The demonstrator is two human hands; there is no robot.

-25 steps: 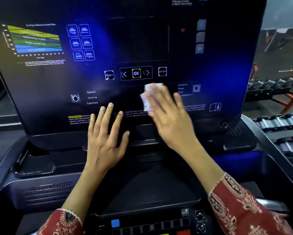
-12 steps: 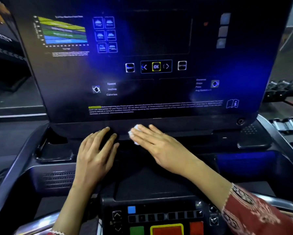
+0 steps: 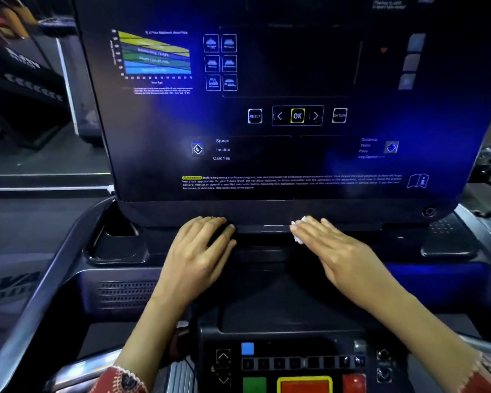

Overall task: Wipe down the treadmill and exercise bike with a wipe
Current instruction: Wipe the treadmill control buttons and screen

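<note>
Bottom centre: keypad with green, yellow-framed and red keys, between the forearms.

Mid-frame, left of centre: left hand rests on the ledge below the screen. Its fingers are loosely bent over the edge and hold nothing.

Mid-frame, right of centre: right hand lies flat, fingers straight and close together, pressing the wipe onto the same ledge. Only a white corner shows at the fingertips.

Upper frame: screen of the treadmill, with RESET and OK keys well above the hands. No bike is in view.

Hazards, as judged:
- The wipe is pressed, not pinched, so a fast stroke may bunch it or leave it behind.
- A sleeve dropping low could press a key on the keypad.
- A stroke carried upward could trigger a screen key
</note>
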